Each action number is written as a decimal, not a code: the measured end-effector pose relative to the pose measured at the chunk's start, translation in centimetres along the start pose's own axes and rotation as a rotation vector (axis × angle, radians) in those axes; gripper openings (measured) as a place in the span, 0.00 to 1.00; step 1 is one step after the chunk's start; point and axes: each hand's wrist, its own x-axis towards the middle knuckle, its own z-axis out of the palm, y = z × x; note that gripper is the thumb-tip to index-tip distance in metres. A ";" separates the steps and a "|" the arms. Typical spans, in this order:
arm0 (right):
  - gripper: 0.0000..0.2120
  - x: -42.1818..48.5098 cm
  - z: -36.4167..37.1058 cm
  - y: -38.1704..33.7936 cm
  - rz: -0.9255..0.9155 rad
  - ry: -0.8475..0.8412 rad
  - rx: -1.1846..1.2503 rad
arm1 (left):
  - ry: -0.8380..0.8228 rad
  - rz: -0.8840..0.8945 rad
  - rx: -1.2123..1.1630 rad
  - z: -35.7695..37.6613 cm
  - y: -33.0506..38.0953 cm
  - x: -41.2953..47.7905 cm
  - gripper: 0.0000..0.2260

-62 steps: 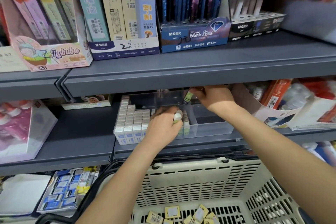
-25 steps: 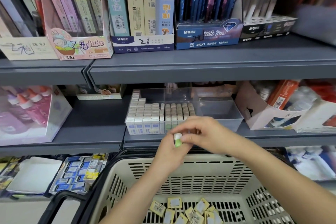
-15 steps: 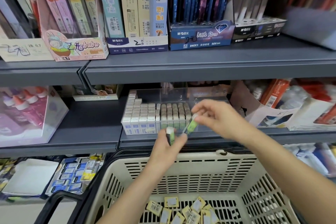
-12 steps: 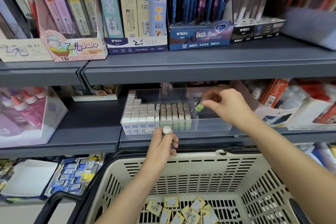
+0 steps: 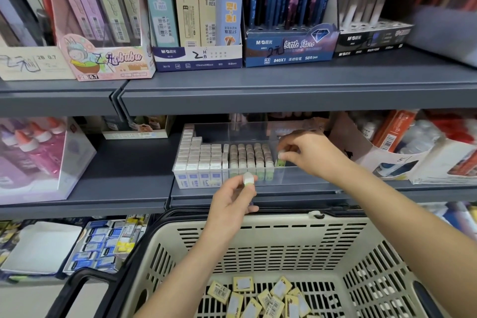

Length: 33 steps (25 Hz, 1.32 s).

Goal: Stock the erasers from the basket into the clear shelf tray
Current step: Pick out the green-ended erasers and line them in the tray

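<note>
I am pinching a small eraser (image 5: 280, 159) by its white top in my right hand (image 5: 311, 153), thumb and fingertips closed on it. I am standing it in the clear tray (image 5: 304, 175), just beside the last upright row. My left hand (image 5: 231, 204) is curling round a second eraser (image 5: 248, 178), with only the white end and a sliver of green showing. That hand is hovering in front of the tray's front wall, above the basket (image 5: 284, 222).

I am judging these pieces to be very light, firm but slightly rubbery, and not fragile. The paper sleeve may be slipping a little on the rubber. I am therefore taking hold at the bare top end, so the base goes down first.

The tray is holding blue-sleeved erasers (image 5: 198, 160) on its left and green-sleeved erasers (image 5: 250, 157) in the middle, packed upright and touching. Its right part is lying open. The basket is carrying loose yellow packets (image 5: 268, 297), scattered flat on its floor.
</note>
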 end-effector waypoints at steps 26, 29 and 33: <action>0.04 0.6 -1.1 1.0 0.138 0.229 0.283 | 0.113 0.064 0.300 -1.6 0.3 2.5 0.09; 0.09 0.9 -0.3 1.1 0.086 0.151 0.170 | 0.098 0.051 0.295 -1.7 0.1 1.9 0.08; 0.10 1.1 0.0 1.1 0.047 0.142 0.144 | 0.094 0.057 0.292 -1.7 0.4 1.3 0.08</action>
